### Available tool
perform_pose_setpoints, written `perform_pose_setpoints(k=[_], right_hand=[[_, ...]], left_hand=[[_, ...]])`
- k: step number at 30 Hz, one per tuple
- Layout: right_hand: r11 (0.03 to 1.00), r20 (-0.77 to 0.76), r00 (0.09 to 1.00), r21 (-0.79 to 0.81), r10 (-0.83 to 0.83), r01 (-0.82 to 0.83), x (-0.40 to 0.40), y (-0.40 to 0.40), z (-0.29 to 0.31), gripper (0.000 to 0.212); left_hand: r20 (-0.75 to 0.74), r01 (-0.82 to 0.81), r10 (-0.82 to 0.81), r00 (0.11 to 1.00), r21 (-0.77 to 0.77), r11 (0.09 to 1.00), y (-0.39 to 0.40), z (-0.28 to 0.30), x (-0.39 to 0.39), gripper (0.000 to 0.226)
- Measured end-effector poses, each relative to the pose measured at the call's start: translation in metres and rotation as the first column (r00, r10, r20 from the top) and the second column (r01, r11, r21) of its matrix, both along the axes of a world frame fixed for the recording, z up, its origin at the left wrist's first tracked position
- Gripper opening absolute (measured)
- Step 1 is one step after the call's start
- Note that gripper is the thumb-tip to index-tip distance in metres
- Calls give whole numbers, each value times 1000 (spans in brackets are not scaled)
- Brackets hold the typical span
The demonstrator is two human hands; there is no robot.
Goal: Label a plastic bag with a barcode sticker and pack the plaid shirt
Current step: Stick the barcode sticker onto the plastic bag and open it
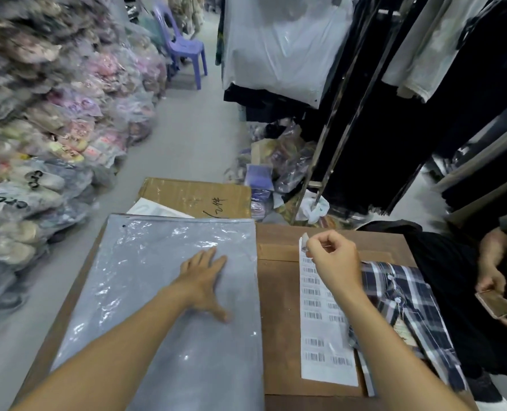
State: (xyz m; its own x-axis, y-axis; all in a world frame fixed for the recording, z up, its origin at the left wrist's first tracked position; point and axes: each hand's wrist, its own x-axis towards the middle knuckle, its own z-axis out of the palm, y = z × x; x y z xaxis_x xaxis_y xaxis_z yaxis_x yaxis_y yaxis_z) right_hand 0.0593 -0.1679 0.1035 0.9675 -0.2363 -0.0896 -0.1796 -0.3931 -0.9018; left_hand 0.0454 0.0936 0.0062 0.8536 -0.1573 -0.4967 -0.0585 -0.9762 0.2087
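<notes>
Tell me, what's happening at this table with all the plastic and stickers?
A person is packing clothes. The left hand lies flat on a stack of grey plastic bags, holding it down. The right hand pinches one barcode sticker just above the sticker sheet, not yet on the bag. The plaid shirt lies folded to the right on the cardboard box, not packed yet. Another person sits at the right edge holding a phone.

floor: plain grey concrete aisle
chair: purple plastic, far end
left: bagged clothes piled high
right: clothes rack
</notes>
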Motion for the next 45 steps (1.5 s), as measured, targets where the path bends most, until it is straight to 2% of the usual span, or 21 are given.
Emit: perform_pose_setpoints(k=[4, 9, 11, 12, 13, 14, 15, 16, 17, 18, 19, 21, 23, 26, 28, 35, 38, 40, 43, 45], right_hand=[[999, -60, 998, 44, 5, -2, -3, 5, -12, 14], [1000, -90, 996, 11, 22, -21, -8, 12, -24, 10], [999, -93, 995, -12, 32, -33, -10, 15, -28, 10], [999, -91, 995, -23, 41, -43, -11, 17, -30, 10], [998, -80, 996, -36, 50, -53, -13, 19, -32, 10], [997, -55, 997, -51, 61, -63, -14, 21, -36, 10], [994, -26, 997, -75, 75, -77, -15, 24, -39, 9], [990, 5, 995, -102, 96, -95, -16, 26, -43, 9], [984, 27, 992, -137, 120, -115, -17, 30, -45, 8], [976, 41, 988, -168, 148, -139, -18, 34, -48, 5], [969, 46, 985, -191, 168, -157, -20, 38, -48, 9], [959, 38, 979, -213, 199, -187, -22, 43, -51, 21], [953, 18, 974, -212, 227, -218, -22, 46, -51, 16], [956, 25, 970, -177, 243, -235, -19, 45, -54, 9], [969, 32, 972, -95, 233, -229, -17, 43, -56, 12], [985, -95, 990, 146, 108, -93, 4, 26, -71, 22], [981, -140, 987, 186, 81, -54, 15, 20, -84, 23], [980, -184, 981, 196, 57, -20, 21, 18, -93, 25], [979, -275, 961, 203, 29, 28, 31, 17, -104, 20], [983, -305, 952, 181, 23, 34, 37, 17, -109, 18]], left_hand=[[43, 52, -52, 998, -5, 999, -46, 4, -17, 140], [76, 102, -97, 992, -53, 993, -72, -1, -29, 137], [59, 75, -67, 996, -139, 987, -71, 2, -28, 132], [61, 11, 3, 998, -239, 971, -71, 7, -26, 122], [59, -88, 117, 991, -370, 925, -72, 11, -24, 103], [49, -198, 260, 964, -519, 831, -73, 17, -21, 76], [-11, -319, 412, 911, -653, 687, -76, 25, -18, 46], [-142, -436, 522, 841, -749, 499, -79, 34, -15, 27], [-294, -527, 563, 773, -791, 310, -82, 42, -11, 26], [-422, -590, 554, 717, -792, 160, -84, 48, -8, 31], [-499, -618, 526, 688, -783, 65, -85, 52, -5, 34], [-563, -629, 472, 679, -777, -21, -87, 58, -2, 32], [-576, -626, 462, 674, -777, -56, -88, 57, -2, 28], [-582, -636, 485, 653, -769, -65, -86, 51, 1, 22], [-578, -639, 476, 663, -768, -42, -83, 46, 3, 19], [-441, -605, 563, 699, -785, 136, -79, 29, 24, 9], [-396, -578, 557, 730, -793, 195, -80, 17, 33, 11], [-320, -536, 566, 760, -802, 266, -82, 9, 40, 12], [-136, -489, 616, 776, -747, 451, -85, -5, 50, 9], [-71, -489, 635, 769, -705, 513, -89, -10, 54, 13]])
